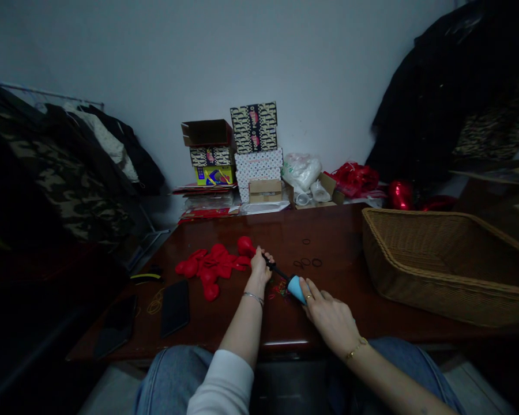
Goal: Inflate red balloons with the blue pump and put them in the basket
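My left hand (260,264) is closed around the neck of a red balloon (245,246) and the black end of a hand balloon pump (296,288). The balloon bulges a little beyond my fingers. On the pump's light blue body, my right hand (327,311) is wrapped from the near side. A black rod runs between my two hands. Several limp red balloons (218,262) lie in a loose pile left of my left hand. Small coloured rubber bands (279,289) are scattered on the table under the pump.
A wicker basket (441,294) stands at the table's right. Black rings (316,263) lie beyond the pump. At the left are a dark flat tablet-like object (175,308), yellowish bands (155,301) and a yellow-edged tool (146,277). Stacked boxes (259,173) stand against the wall.
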A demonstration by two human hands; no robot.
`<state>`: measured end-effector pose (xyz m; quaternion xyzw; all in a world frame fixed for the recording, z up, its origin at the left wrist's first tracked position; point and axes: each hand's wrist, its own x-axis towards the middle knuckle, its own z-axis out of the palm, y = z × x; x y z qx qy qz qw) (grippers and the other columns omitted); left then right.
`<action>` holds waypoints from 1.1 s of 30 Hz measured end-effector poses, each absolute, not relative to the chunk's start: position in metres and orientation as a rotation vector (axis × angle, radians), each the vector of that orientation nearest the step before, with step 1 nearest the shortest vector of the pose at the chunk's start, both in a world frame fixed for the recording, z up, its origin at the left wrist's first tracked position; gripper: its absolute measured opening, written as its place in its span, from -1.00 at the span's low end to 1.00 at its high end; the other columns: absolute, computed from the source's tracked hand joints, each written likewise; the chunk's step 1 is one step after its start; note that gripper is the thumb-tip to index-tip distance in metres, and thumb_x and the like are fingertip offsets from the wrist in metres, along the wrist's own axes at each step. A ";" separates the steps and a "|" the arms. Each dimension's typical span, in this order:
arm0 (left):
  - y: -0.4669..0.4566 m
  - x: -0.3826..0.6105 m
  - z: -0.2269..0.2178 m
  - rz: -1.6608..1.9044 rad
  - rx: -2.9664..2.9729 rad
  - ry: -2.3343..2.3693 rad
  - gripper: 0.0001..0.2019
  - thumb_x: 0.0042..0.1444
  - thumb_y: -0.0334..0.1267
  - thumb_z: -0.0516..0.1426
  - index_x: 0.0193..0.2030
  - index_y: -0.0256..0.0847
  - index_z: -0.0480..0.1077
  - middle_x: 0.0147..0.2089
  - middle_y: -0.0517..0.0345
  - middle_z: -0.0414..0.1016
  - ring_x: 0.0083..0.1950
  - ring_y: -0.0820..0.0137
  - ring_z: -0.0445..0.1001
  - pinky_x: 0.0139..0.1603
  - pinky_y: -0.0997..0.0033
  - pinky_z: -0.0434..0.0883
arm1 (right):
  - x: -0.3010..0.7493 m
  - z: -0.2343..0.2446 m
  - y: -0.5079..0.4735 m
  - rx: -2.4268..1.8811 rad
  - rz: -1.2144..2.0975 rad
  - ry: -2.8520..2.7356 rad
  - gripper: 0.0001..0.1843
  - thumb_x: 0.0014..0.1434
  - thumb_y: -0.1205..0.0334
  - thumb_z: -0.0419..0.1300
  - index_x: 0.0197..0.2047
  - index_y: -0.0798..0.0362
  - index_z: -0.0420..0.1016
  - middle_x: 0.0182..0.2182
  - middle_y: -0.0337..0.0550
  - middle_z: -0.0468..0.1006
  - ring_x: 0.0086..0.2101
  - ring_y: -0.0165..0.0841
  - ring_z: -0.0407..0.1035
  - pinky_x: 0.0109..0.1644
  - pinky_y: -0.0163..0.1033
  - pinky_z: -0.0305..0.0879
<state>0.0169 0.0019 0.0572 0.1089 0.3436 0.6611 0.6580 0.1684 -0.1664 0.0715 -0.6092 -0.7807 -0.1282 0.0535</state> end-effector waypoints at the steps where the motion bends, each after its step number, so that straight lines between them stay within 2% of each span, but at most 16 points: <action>1: 0.000 0.019 0.058 1.486 0.256 0.777 -0.72 0.21 -0.15 -0.01 -0.48 -0.22 0.11 -0.63 0.34 0.05 -0.69 0.62 0.06 -0.70 0.66 0.03 | 0.166 0.072 -0.165 -1.856 -0.393 -2.369 -0.43 0.21 0.34 -0.12 0.30 0.06 -0.01 0.20 0.00 0.22 -0.15 -0.27 0.39 -0.26 -0.20 0.40; 6: -0.008 0.030 0.060 1.455 0.296 0.755 -0.71 0.17 -0.13 0.05 -0.49 -0.22 0.12 -0.64 0.35 0.05 -0.69 0.62 0.05 -0.69 0.64 0.04 | 0.154 0.078 -0.157 -1.882 -0.378 -2.357 -0.43 0.19 0.33 -0.10 0.29 0.09 0.01 0.18 0.08 0.24 -0.22 -0.27 0.42 -0.38 -0.22 0.40; 15: -0.011 0.035 0.058 1.423 0.322 0.769 -0.72 0.14 -0.13 0.07 -0.48 -0.22 0.14 -0.64 0.32 0.09 -0.67 0.57 0.13 -0.66 0.60 0.12 | 0.140 0.085 -0.141 -1.898 -0.361 -2.326 -0.42 0.19 0.30 -0.08 0.29 0.11 0.01 0.15 0.16 0.27 -0.29 -0.27 0.45 -0.40 -0.22 0.38; 22: -0.006 0.026 0.062 1.476 0.223 0.788 -0.73 0.21 -0.21 -0.01 -0.49 -0.22 0.11 -0.64 0.35 0.03 -0.70 0.63 0.03 -0.71 0.66 0.00 | 0.143 0.085 -0.148 -1.844 -0.332 -2.342 -0.40 0.18 0.24 -0.02 0.28 0.10 0.02 0.16 0.05 0.28 -0.24 -0.27 0.44 -0.37 -0.22 0.40; 33: 0.007 0.002 0.070 1.493 0.217 0.728 -0.74 0.22 -0.20 0.00 -0.48 -0.22 0.11 -0.62 0.36 0.00 -0.69 0.65 0.00 -0.72 0.69 -0.02 | 0.166 0.094 -0.180 -1.841 -0.242 -2.350 -0.43 0.21 0.24 -0.04 0.29 0.00 0.01 0.19 -0.09 0.23 -0.14 -0.32 0.42 -0.21 -0.24 0.42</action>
